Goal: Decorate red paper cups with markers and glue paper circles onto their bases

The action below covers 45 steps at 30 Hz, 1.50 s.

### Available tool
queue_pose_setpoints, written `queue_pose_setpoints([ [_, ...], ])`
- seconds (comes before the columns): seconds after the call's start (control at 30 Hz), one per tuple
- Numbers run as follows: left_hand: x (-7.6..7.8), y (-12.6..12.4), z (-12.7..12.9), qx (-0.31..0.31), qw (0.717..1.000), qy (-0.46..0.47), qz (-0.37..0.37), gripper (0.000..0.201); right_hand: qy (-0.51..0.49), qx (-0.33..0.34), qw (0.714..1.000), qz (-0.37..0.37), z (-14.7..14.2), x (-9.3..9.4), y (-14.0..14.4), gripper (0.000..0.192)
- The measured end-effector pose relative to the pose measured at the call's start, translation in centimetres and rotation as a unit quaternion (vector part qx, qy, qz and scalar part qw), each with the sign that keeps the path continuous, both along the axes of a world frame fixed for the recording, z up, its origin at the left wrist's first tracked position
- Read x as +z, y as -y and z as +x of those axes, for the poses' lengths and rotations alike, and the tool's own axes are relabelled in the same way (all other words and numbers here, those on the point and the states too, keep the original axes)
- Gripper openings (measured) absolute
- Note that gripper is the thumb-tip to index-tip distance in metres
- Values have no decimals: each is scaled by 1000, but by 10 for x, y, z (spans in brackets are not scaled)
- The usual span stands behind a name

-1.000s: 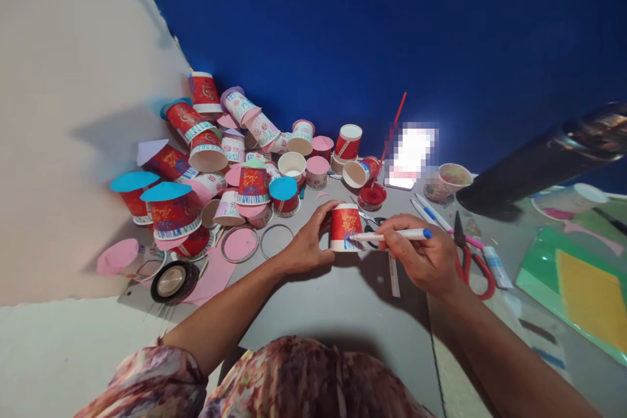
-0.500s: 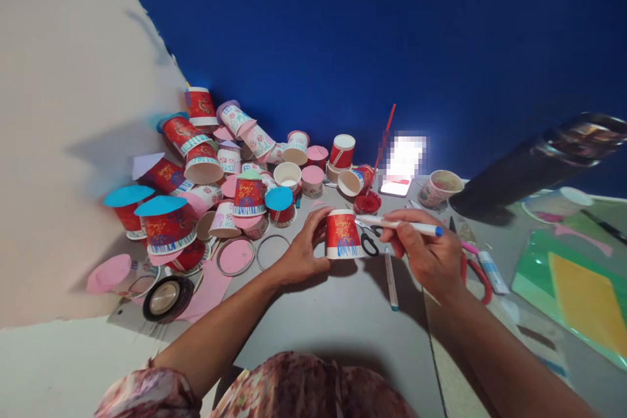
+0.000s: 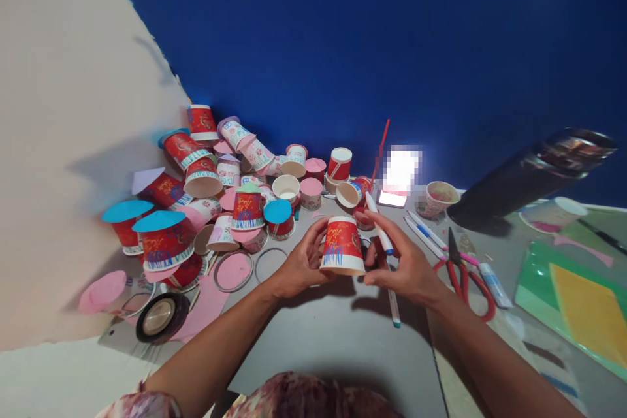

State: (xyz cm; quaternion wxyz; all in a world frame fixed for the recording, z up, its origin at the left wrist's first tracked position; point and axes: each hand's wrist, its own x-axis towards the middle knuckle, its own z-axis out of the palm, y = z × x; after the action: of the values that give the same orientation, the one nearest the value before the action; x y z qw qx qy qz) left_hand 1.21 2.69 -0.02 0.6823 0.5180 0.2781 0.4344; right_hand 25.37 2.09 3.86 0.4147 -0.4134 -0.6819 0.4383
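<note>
Your left hand (image 3: 301,264) is closed around the side of a red paper cup with gold lettering (image 3: 341,241). The cup is inverted, narrow end up and wide rim down, over the grey flat table (image 3: 289,346) directly in front of you. Blue pen strokes mark the cup's side above its rim.

Your right hand (image 3: 404,264) grips a slim white marker with a blue end (image 3: 380,228); the blue end points toward you. The thumb and fingers of this hand also stand curved at the cup's right side; contact there cannot be confirmed from this angle.

A second white marker with a teal end (image 3: 394,304) lies on the table, partly hidden by your right hand. To the right, locate the red-handled, dark-bladed cutting tool (image 3: 458,262), with a white-and-blue tube (image 3: 494,285) just beside it. Farther right, a rectangular yellow sheet (image 3: 585,307) overlaps a green plastic folder (image 3: 539,274). A dark cylindrical flask (image 3: 519,176) stands near the blue wall (image 3: 343,46). Left of your left hand, decorated red and white paper cups (image 3: 247,209) form a heap.
</note>
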Motion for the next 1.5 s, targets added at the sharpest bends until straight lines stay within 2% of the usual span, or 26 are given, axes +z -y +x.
queue_pose_setpoints([
  [0.07,1,1,0,-1,1000,-2,0,109,20,11,1000,-9,-1,1,1,96],
  [0.17,1,2,0,-12,1000,-18,7,107,63,0,998,3,-3,1,2,95],
  [0.3,3,4,-3,-7,995,-67,72,118,163,-16,984,76,-2,-6,-1,95],
  [0.4,10,6,-5,9,985,-135,112,116,216,-4,968,131,-1,-15,-3,95],
  [0.5,18,6,-6,17,978,-168,123,106,227,12,962,154,-1,-20,-4,97],
  [0.63,22,4,-7,21,973,-176,148,97,202,27,969,137,2,-13,-3,98],
  [0.7,22,3,-8,28,970,-179,162,94,155,11,980,125,4,-8,-2,84],
  [0.8,19,3,-8,39,963,-189,186,88,65,-74,985,142,9,-5,1,46],
  [0.87,18,3,-7,49,955,-207,206,87,19,-109,981,162,11,-4,4,35],
  [0.93,18,3,-7,59,943,-235,228,87,6,-100,974,201,11,-2,5,32],
  [1.07,17,3,-7,68,919,-281,268,86,59,-53,953,291,5,6,8,25],
  [1.3,11,3,-5,53,905,-302,295,90,96,-62,941,320,-7,9,10,16],
  [1.5,13,5,-3,50,896,-330,293,89,118,-59,930,344,-9,9,10,12],
])
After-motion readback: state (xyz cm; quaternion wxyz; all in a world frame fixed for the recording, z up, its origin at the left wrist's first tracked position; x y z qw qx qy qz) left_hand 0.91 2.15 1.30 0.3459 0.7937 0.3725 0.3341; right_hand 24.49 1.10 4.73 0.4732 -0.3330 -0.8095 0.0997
